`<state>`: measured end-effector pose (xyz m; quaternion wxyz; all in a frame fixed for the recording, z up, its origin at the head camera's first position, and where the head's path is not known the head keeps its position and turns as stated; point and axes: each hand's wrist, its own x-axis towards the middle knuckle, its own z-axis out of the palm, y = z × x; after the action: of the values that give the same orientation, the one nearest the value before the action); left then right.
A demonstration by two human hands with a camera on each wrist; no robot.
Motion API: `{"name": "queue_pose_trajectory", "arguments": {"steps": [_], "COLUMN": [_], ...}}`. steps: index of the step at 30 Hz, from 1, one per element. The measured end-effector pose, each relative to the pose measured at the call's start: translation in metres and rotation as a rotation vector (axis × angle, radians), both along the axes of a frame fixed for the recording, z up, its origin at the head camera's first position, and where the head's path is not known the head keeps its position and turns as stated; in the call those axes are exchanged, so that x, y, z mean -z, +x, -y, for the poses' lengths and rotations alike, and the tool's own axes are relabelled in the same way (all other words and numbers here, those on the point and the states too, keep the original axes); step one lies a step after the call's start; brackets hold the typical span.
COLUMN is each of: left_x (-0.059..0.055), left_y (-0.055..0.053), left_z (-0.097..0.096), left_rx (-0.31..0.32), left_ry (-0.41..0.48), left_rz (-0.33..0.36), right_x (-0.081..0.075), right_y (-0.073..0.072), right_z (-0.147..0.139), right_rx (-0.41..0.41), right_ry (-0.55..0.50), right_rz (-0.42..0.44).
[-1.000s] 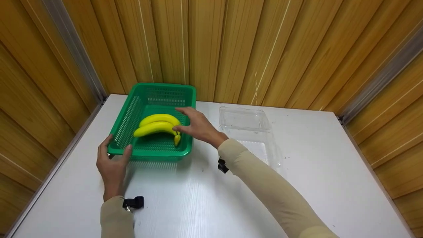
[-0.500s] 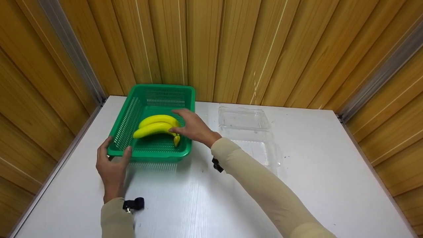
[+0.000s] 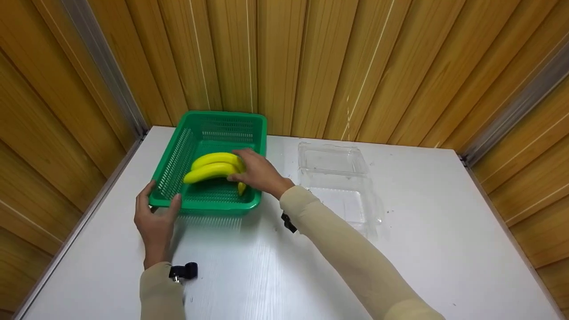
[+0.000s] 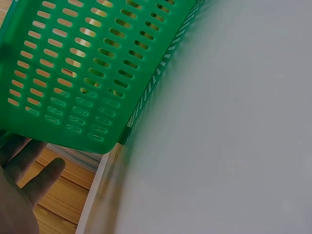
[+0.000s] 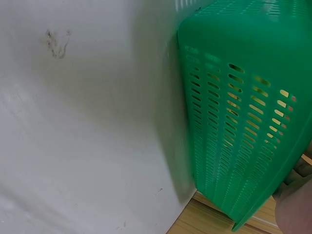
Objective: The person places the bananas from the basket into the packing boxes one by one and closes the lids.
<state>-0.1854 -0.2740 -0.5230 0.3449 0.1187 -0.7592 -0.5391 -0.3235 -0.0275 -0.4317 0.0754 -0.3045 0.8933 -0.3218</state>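
In the head view, a green plastic basket (image 3: 209,206) with slotted walls stands at the back left of the white table. Two yellow bananas (image 3: 212,171) joined at the stem lie inside it. My right hand (image 3: 260,172) reaches over the right rim and grips their stem end, thumb on the near side and fingers on the far side. At the basket's front left corner, my left hand (image 3: 155,218) holds the rim, thumb at the front and fingers at the left side. The left wrist view shows some of those fingers (image 4: 46,180) below the rim; the bananas show through the slots.
A clear plastic clamshell box (image 3: 331,161) lies opened out to the right of the basket, partly behind the right forearm. Wood-patterned panels (image 3: 284,66) close in the back and both sides of the white table (image 3: 249,275).
My right hand's thumb and fingers have closed in around the stem end of the bananas, and the stem has shifted slightly. The left hand keeps its place at the basket's corner.
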Motion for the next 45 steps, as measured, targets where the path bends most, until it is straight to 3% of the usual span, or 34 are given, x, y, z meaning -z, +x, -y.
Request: {"name": "queue_pose_trajectory", "arguments": {"steps": [19, 28, 45], "left_x": [0.003, 0.002, 0.004], "left_y": [-0.002, -0.001, -0.002], "left_z": [-0.006, -0.006, -0.004], "left_rx": [-0.008, 0.001, -0.004], "left_ry": [-0.011, -0.010, -0.001], "left_rz": [0.001, -0.026, -0.009], "right_x": [0.003, 0.006, 0.004], "right_y": [-0.001, -0.003, -0.002], "right_z": [0.010, 0.014, 0.015], "right_rx": [0.018, 0.015, -0.025], "right_ry": [0.169, 0.200, 0.258], "right_rz": [-0.033, -0.136, -0.095]}}
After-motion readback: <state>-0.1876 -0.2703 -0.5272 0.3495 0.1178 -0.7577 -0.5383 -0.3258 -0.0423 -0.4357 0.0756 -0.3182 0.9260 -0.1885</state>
